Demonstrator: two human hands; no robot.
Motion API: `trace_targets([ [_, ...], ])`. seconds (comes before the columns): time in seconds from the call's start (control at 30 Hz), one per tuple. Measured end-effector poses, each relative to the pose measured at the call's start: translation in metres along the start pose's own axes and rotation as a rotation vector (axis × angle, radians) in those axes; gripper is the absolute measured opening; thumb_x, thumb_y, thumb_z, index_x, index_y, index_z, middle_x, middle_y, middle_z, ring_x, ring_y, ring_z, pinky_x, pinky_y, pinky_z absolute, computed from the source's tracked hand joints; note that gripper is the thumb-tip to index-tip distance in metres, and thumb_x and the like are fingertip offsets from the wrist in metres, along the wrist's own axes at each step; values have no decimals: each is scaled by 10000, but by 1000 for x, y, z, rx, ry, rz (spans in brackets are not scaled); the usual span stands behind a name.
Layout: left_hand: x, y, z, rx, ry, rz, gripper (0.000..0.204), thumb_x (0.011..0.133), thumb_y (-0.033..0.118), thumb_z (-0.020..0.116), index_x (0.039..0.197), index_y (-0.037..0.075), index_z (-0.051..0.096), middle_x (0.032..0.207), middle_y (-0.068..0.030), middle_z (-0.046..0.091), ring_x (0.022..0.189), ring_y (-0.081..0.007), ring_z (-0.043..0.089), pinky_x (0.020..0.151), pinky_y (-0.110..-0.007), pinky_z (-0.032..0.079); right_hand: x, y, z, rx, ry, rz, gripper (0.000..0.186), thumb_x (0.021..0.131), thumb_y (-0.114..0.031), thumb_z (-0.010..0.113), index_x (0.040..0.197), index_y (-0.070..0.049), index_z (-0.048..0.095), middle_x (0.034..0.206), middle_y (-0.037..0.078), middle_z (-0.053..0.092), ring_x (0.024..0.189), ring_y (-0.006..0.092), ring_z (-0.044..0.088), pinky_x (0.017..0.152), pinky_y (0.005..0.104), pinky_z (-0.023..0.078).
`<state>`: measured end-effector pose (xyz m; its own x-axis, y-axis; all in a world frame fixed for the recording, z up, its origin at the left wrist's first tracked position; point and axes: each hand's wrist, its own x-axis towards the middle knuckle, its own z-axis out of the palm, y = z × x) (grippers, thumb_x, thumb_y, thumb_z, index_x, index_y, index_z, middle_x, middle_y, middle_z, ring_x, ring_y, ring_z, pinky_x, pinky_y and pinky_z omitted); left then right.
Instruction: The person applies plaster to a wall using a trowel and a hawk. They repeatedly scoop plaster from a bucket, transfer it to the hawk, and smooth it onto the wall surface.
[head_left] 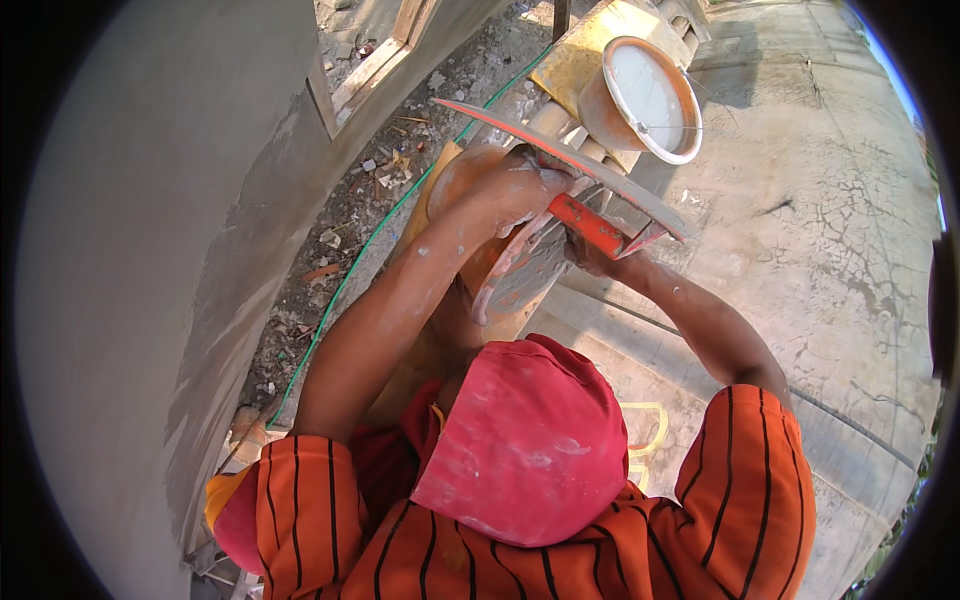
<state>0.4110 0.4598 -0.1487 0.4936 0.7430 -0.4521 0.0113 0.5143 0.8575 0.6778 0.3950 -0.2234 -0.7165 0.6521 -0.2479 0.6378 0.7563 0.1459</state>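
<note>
Float (pixel 605 180), red-handled and long-bladed, tilts above an orange tub (pixel 483 265) of grey paste (pixel 522 278), on the far side of our red cap (pixel 530 440). Our left hand (pixel 520 190) is partly curled beside the blade and handle; our right hand (pixel 593 257) sits just beneath the handle. Their fingers are mostly hidden, so we cannot tell how closed either is or which bears the float. We judge the work partway: the wall (pixel 120 250) on the left is broadly smooth, but a darker, streaked band (pixel 230 250) looks unfinished.
</note>
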Motion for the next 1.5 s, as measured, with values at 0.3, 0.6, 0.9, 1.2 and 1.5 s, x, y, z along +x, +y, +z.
trace_targets([
  [0.3, 1, 0, -1, -109, 103, -59, 333, 782, 138, 679, 1063, -19, 597, 941, -91, 639, 821, -150, 608, 715, -279, 491, 7, -33, -23, 608, -393, 436, 337, 842, -354, 566, 956, -42, 621, 802, 162, 601, 792, 305, 593, 726, 427, 490],
  [0.6, 47, -28, 22, -666, -103, 8, 245, 805, 108, 651, 1029, 43, 578, 924, -61, 609, 805, -148, 596, 693, -300, 496, -8, -21, -46, 1278, -489, 630, 308, 833, -303, 577, 830, 2, 618, 652, 97, 568, 585, 214, 537, 574, 344, 452],
  [0.9, 102, -86, 21, -1002, -100, 128, 226, 902, 142, 527, 1120, 80, 538, 1073, -39, 579, 1027, -142, 553, 913, -316, 446, -28, 5, -63, 1417, -331, 1013, 290, 847, -277, 518, 762, -8, 587, 641, 30, 533, 543, 110, 512, 490, 275, 418],
  [1.2, 63, -59, -63, 8, 150, -132, 335, 869, 109, 570, 1151, -61, 511, 1137, -99, 566, 970, -159, 536, 830, -289, 447, -13, 14, -74, 1464, -244, 1004, 254, 856, -253, 515, 748, -29, 566, 624, 22, 519, 512, 109, 498, 474, 270, 416],
  [1.5, 40, -62, -107, 119, 223, 35, 197, 796, 46, 599, 985, -12, 601, 826, -64, 634, 738, -163, 599, 675, -331, 481, -3, 11, -86, 1527, -170, 996, 211, 826, -200, 461, 759, -26, 559, 642, 27, 521, 532, 109, 505, 484, 263, 432],
])
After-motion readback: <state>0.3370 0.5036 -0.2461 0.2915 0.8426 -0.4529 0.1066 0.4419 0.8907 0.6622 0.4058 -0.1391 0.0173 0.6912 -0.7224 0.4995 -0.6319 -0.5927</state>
